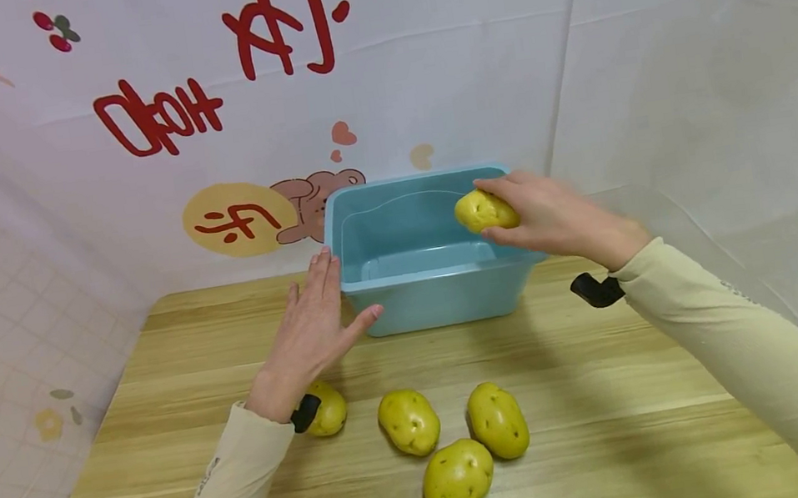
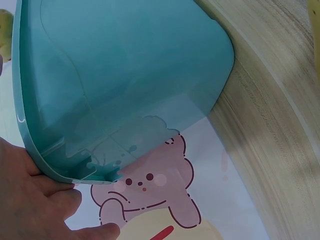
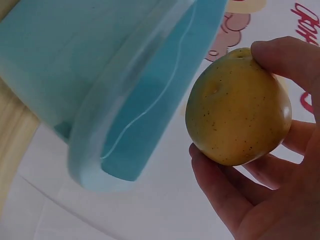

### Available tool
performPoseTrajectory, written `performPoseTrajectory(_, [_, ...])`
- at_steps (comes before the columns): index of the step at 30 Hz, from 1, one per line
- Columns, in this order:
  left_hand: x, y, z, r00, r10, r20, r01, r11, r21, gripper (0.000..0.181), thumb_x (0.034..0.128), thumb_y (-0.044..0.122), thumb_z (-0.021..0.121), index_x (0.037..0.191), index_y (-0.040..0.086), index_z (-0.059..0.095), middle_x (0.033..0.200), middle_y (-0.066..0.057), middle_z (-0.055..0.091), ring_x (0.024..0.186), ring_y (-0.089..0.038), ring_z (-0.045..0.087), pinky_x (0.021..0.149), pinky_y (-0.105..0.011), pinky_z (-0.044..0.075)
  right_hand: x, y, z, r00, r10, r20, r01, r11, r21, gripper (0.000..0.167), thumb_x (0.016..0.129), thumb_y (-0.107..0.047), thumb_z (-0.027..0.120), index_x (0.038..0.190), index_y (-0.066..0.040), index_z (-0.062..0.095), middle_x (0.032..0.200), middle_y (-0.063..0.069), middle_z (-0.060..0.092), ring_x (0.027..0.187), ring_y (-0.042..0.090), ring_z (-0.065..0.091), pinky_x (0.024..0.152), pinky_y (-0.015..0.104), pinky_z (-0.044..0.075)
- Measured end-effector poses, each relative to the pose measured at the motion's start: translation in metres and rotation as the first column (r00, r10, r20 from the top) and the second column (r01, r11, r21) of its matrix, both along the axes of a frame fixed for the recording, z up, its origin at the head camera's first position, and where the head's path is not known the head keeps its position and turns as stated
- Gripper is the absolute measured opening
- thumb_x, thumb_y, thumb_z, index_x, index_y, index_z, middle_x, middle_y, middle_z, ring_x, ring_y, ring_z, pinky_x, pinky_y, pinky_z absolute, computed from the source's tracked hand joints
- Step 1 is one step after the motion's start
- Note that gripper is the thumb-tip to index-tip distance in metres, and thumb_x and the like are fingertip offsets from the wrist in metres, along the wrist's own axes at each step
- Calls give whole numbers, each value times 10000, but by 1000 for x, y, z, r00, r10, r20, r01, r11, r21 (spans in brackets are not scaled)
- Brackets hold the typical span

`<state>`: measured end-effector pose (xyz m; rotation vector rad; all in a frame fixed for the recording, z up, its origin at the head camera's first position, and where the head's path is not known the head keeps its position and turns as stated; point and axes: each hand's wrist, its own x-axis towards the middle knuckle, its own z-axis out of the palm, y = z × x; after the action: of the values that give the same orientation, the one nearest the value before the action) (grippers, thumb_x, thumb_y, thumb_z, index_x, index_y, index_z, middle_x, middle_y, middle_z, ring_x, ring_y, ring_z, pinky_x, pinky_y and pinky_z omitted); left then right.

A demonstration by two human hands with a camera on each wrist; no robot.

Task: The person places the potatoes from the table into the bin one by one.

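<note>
Head view forward-down, wrist views close, tub (image 1: 444,302) shared

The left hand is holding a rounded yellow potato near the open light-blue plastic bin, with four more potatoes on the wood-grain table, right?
Not quite: the head view shows the right hand, not the left, holding the rounded yellow potato near the open light-blue plastic bin. The rest is correct.

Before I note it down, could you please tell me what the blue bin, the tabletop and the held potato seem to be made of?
Blue bin: probably plastic, smooth and glossy, with a moulded rim.
Tabletop: wood or wood-look laminate, softly sheened, by its visible grain.
Potato in the right hand: real or a plastic model, I can't tell; surface smooth, shiny, speckled.
</note>
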<state>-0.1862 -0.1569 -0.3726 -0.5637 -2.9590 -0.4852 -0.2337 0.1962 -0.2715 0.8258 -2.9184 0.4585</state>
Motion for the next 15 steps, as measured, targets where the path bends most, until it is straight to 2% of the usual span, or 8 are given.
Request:
performPoseTrajectory(4, [0,0,0,1000,-3,-11,3,1000,-6,1054,990,727,452,1636,-39,124,1728,-171,23,1594,-318,31,1219,-640,155,-11,-2,-11,999,6,41,-6,1000,10,694,956,-268,736,1518,34,461,1260,217,620,1034,344,573,827,471,490])
performPoseTrajectory(8, [-1,0,-1,1000,-3,-14,3,1000,-11,1058,989,732,445,1637,-37,117,1728,-174,24,1594,-317,28,1218,-641,158,-18,-3,-21,997,-5,80,2,999,32,687,966,-298,723,1517,21,467,1227,189,623,982,319,564,792,446,471])
performPoseTrajectory(15, [0,0,-3,1000,-1,-18,1,1000,-6,1056,990,727,451,1637,-36,112,1728,-175,31,1595,-312,23,1220,-639,148,-22,-4,-32,994,-3,106,-2,999,43,705,954,-351,743,1512,-2,488,1242,179,627,982,308,561,798,449,472])
